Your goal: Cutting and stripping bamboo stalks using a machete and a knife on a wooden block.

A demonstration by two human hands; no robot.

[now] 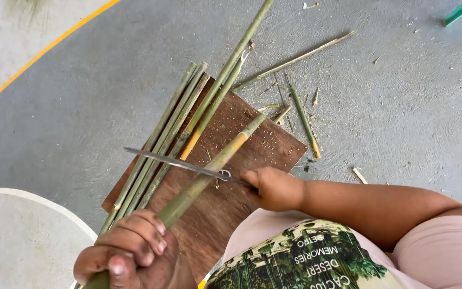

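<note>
A green bamboo stick (204, 174) is clasped at its near end in the closed left hand (129, 254) and slants up over a brown wooden board (252, 144) on the grey floor (402, 107). A long thin knife (177, 163) is gripped in the closed right hand (274, 188), its blade laid across the stick. More split bamboo strips (159, 142) are laid beside it on the board. A printed picture patch, green and cream, is seen on the pink shirt (306, 257).
</note>
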